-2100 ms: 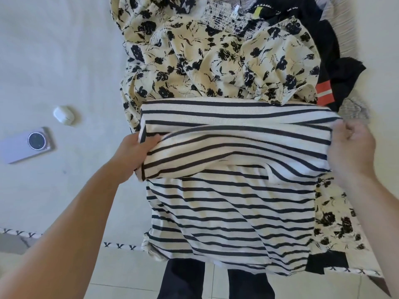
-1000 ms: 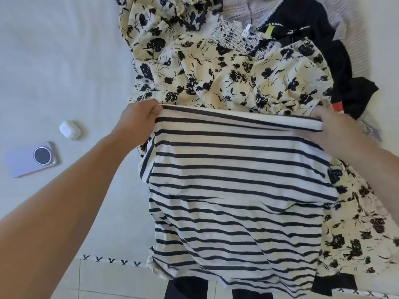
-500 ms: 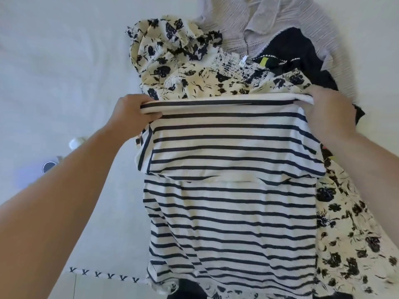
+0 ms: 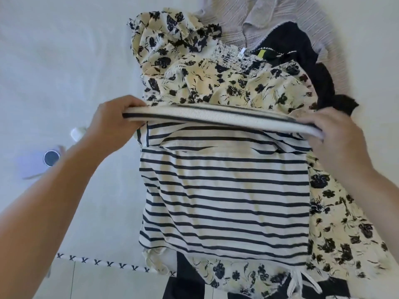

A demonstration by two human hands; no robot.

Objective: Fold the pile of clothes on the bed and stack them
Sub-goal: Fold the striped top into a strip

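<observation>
While the left hand (image 4: 114,119) and right hand (image 4: 336,134) are each gripping an end of the striped shirt's (image 4: 224,197) folded top edge, it is lying over the floral garment (image 4: 216,83) near the bed's (image 4: 64,61) foot edge. Bare sheet is lying open to the left (a phone (image 4: 36,162) and earbud case (image 4: 76,133) are sitting there).

Single head view, looking steeply down, close over bed (image 4: 54,61).

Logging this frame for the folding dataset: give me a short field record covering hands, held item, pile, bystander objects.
left hand: grips left end of the fold
right hand: grips right end of the fold
held item: black-and-white striped knit top, upper edge lifted, lower part lying flat
pile: cream floral-print garment, dark navy garment, grey ribbed garment
bystanders: white earbud case, pale lilac phone
surface: white bed sheet
</observation>
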